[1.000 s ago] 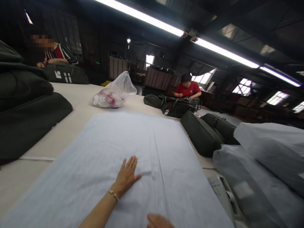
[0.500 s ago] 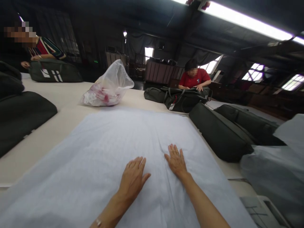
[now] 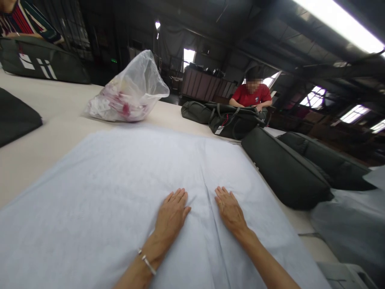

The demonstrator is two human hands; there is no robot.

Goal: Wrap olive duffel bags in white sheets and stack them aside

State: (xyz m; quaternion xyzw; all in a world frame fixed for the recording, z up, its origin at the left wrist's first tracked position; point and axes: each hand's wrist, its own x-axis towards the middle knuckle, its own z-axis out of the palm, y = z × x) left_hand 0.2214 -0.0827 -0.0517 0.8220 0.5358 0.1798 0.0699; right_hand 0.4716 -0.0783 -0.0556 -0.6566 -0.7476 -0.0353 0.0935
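A large pale bluish-white sheet [image 3: 114,192] lies spread over the table in front of me, its material too smooth to name for certain. My left hand [image 3: 173,210] rests palm down on it, fingers stretched out. To the right, my right hand [image 3: 230,210] also presses flat on the sheet with fingers extended. Between the two hands a long crease runs from the far part of the sheet towards me. Neither hand grasps anything. A bracelet circles my left wrist.
A clear plastic bag [image 3: 129,94] with white and reddish contents stands beyond the sheet. Dark green bags [image 3: 285,172] line the right side; another dark bag [image 3: 42,60] is far left. Co-workers, one in a red shirt [image 3: 251,95], lean over bags. Translucent plastic [image 3: 351,224] lies at right.
My left hand has slid slightly forward, and my right hand has shifted a little right. The crease between them shows more sharply. The whole view has tilted.
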